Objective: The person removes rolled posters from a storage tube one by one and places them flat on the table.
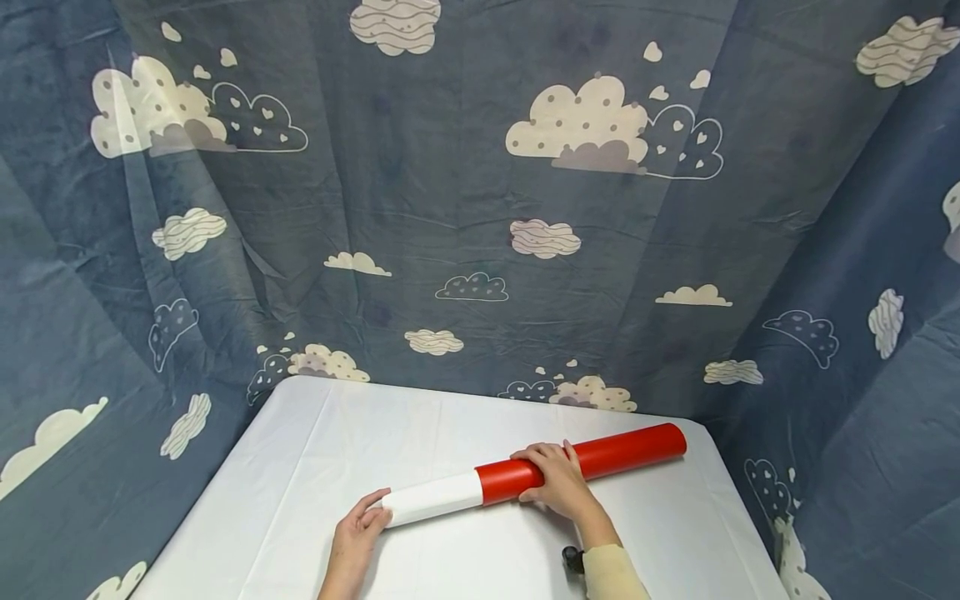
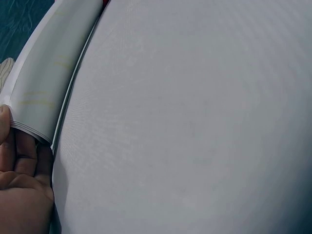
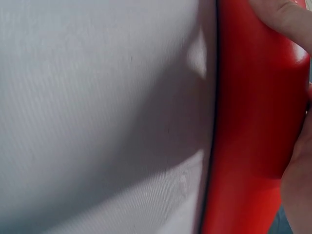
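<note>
A long red tube (image 1: pixel 633 450) lies slantwise over the white tabletop, and a white roll of sheets (image 1: pixel 435 498) sticks out of its left end. My left hand (image 1: pixel 354 537) pinches the roll's free end. In the left wrist view, several fingers (image 2: pixel 25 158) reach into the hollow end of the roll (image 2: pixel 58 68), while the thumb lies outside; their tips are hidden. My right hand (image 1: pixel 558 479) grips the tube near its middle from above. The right wrist view shows the smooth red tube (image 3: pixel 253 122) with part of that hand (image 3: pixel 298 180) around it.
The white-covered table (image 1: pixel 300 467) spreads around the tube. Dark blue curtains (image 1: pixel 420 200) with cloud prints hang behind it and at both sides. A small black object (image 1: pixel 573 559) sits at my right wrist, by the cream sleeve (image 1: pixel 611 573).
</note>
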Demonstrator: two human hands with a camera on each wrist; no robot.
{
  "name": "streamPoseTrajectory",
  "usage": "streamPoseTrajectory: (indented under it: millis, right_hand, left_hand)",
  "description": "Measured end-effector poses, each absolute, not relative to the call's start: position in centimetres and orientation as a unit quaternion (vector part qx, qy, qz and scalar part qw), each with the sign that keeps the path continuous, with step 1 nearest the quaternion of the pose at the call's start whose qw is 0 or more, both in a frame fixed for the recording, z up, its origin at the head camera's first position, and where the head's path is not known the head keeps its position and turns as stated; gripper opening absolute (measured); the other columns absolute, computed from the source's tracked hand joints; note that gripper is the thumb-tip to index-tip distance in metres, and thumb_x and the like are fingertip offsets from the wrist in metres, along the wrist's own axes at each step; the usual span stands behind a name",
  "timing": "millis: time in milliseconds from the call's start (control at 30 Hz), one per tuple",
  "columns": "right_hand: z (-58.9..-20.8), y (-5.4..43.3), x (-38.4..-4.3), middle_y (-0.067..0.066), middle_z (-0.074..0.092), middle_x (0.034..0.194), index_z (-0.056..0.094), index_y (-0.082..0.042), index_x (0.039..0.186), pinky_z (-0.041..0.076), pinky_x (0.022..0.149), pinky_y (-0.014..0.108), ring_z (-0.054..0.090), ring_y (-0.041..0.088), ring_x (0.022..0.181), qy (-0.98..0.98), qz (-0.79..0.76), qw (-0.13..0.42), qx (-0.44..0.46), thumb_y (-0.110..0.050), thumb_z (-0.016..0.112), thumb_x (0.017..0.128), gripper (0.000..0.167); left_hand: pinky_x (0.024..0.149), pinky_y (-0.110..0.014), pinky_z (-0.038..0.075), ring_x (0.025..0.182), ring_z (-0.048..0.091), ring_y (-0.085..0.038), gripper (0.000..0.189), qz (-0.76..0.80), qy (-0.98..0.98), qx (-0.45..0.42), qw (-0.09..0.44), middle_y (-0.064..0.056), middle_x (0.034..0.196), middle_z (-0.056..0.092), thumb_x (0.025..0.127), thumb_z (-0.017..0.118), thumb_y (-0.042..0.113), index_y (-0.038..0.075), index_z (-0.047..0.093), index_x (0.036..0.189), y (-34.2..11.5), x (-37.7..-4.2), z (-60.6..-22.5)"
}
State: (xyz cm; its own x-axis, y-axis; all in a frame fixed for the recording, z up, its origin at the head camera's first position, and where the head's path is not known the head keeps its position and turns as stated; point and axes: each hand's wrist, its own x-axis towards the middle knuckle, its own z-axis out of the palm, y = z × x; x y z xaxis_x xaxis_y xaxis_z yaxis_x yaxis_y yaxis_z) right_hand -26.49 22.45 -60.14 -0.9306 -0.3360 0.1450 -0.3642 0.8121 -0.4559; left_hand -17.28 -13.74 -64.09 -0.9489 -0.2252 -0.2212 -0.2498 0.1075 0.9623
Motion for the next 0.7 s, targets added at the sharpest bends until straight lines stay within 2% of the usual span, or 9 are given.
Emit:
streamPoseTrajectory:
  millis: [100, 333, 533, 700]
  right_hand:
    - [-60.2, 22.7, -26.6, 0.008, 0.068, 0.130, 0.072, -0.024, 0.130, 0.013, 0.126, 0.073, 0.054, 0.037, 0.131, -0.953, 0.242, 0.022, 0.181, -0.025, 0.098, 0.073, 0.063]
    - [-60.0, 23.4, -26.7, 0.008, 0.068, 0.130, 0.073, -0.025, 0.129, 0.014, 0.126, 0.073, 0.055, 0.036, 0.130, -0.955, 0.240, 0.020, 0.174, -0.025, 0.099, 0.072, 0.063]
    - [-59.9, 23.9, -26.9, 0.007, 0.068, 0.130, 0.073, -0.027, 0.128, 0.014, 0.126, 0.074, 0.055, 0.036, 0.130, -0.956, 0.238, 0.018, 0.170, -0.026, 0.099, 0.072, 0.062]
    - [-59.9, 24.4, -27.1, 0.007, 0.068, 0.130, 0.072, -0.026, 0.128, 0.013, 0.127, 0.073, 0.055, 0.036, 0.132, -0.955, 0.240, 0.015, 0.171, -0.025, 0.099, 0.072, 0.062]
  left_hand:
    - [0.109, -0.042, 0.046, 0.111, 0.072, -0.010, 0.046, 0.648, 0.745, -0.159, 0.010, -0.003, 0.109, 0.083, 0.097, 0.076, 0.029, 0.015, 0.067, 0.141, -13.7, -17.3, -64.1]
    - [0.100, -0.025, 0.047, 0.109, 0.071, -0.008, 0.046, 0.652, 0.742, -0.157, 0.007, -0.003, 0.109, 0.083, 0.097, 0.077, 0.027, 0.015, 0.068, 0.140, -13.7, -17.3, -64.2]
    - [0.100, -0.025, 0.045, 0.108, 0.070, -0.004, 0.044, 0.645, 0.748, -0.157, 0.000, -0.003, 0.110, 0.083, 0.097, 0.076, 0.027, 0.017, 0.069, 0.140, -13.6, -17.3, -64.1]
    - [0.094, -0.017, 0.046, 0.105, 0.069, -0.001, 0.044, 0.649, 0.744, -0.158, -0.005, -0.004, 0.110, 0.083, 0.097, 0.076, 0.025, 0.015, 0.069, 0.139, -13.6, -17.3, -64.0]
